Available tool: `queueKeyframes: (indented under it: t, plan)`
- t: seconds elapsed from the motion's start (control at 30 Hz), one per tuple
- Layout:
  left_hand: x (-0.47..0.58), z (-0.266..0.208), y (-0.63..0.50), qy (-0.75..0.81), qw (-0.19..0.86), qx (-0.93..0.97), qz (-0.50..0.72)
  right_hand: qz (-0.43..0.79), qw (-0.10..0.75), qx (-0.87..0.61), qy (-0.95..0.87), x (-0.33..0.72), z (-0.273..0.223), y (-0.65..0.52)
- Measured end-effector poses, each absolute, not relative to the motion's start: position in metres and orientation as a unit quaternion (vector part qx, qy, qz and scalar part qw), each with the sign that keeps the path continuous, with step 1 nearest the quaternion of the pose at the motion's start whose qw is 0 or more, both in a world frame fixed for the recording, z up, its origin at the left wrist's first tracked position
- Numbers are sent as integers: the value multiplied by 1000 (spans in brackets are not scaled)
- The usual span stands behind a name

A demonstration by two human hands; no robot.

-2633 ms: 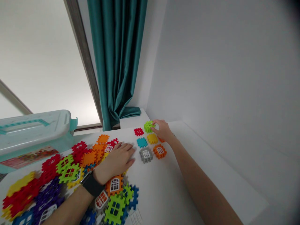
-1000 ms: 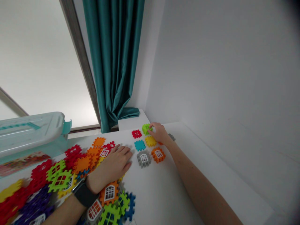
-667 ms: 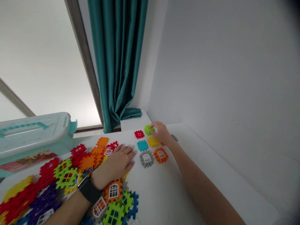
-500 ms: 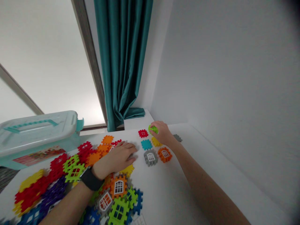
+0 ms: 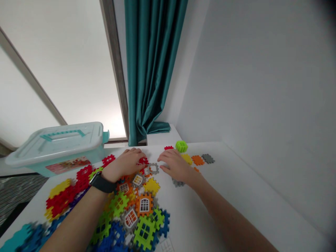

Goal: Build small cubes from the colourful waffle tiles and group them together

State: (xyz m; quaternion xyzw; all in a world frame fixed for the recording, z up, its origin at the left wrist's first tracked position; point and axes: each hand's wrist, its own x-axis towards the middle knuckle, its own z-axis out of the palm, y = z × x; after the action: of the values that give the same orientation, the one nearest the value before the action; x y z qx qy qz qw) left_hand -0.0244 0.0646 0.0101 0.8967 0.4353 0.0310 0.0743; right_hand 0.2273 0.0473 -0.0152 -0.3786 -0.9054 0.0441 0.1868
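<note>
My left hand [image 5: 128, 162], with a dark watch on the wrist, is at the far end of a heap of toothed plastic building tiles. A red tile [image 5: 143, 161] shows between its thumb and fingers. Close by lie a grey open-frame tile [image 5: 153, 168] and a yellow tile [image 5: 152, 186]. My right hand [image 5: 176, 165] holds nothing; its thumb and fingers point left, apart, over the laid-out tiles. Behind it sits a lime-green block [image 5: 181, 146]. A yellow tile [image 5: 187, 159], an orange tile [image 5: 197, 160] and a dark grey tile [image 5: 208, 158] lie past that hand, which partly hides others.
A lidded, pale teal storage box [image 5: 70, 150] stands at the back left. More tiles, such as a green window tile [image 5: 145, 232] and a red stack [image 5: 62, 201], spread along the left. A teal curtain [image 5: 152, 70] hangs beyond the white table [image 5: 204, 210]; a grey wall [image 5: 262, 87] bounds the right.
My right hand has let go of the green block, now at the far side, and moved left and nearer. My left hand has moved to the red tile. The view has swung left.
</note>
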Motion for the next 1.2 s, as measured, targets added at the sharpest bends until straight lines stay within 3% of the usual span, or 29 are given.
queueKeyframes:
  t: [0.4, 0.77, 1.2]
  plan:
    - [-19, 0, 62, 428, 112, 897, -4, 37, 97, -387, -916, 209, -28, 36]
    - [-10, -3, 59, 410, 101, 906, 13, 41, 141, -397, -906, 209, -35, 39]
    - [-23, 22, 42, 417, 43, 904, 82, 30, 241, -405, -882, 202, -4, 19]
